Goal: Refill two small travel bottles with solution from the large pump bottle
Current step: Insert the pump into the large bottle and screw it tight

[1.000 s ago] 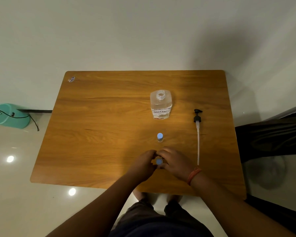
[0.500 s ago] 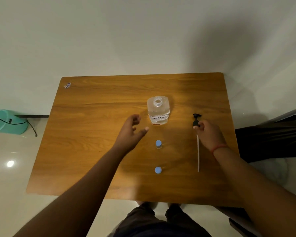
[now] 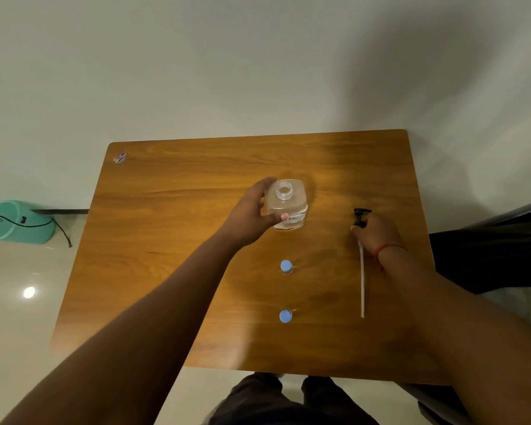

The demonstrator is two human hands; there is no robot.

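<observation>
The large clear bottle (image 3: 290, 207) stands upright and uncapped in the middle of the wooden table (image 3: 172, 228). My left hand (image 3: 252, 216) grips its left side, thumb across the label. The black pump head (image 3: 360, 216) with its long white tube lies flat to the right. My right hand (image 3: 377, 236) holds it at the collar. Two small travel bottles with blue caps stand upright in a line toward me: the far one (image 3: 286, 266) and the near one (image 3: 285, 316). Neither hand touches them.
A small sticker (image 3: 120, 157) lies at the table's far left corner. A teal bin (image 3: 17, 222) with a black cable sits on the floor at the left. A dark piece of furniture (image 3: 491, 256) stands right of the table. My legs show below the near edge.
Both hands left the near travel bottle. My left hand reached forward and took hold of the large bottle. My right hand moved to the pump head and closed on it.
</observation>
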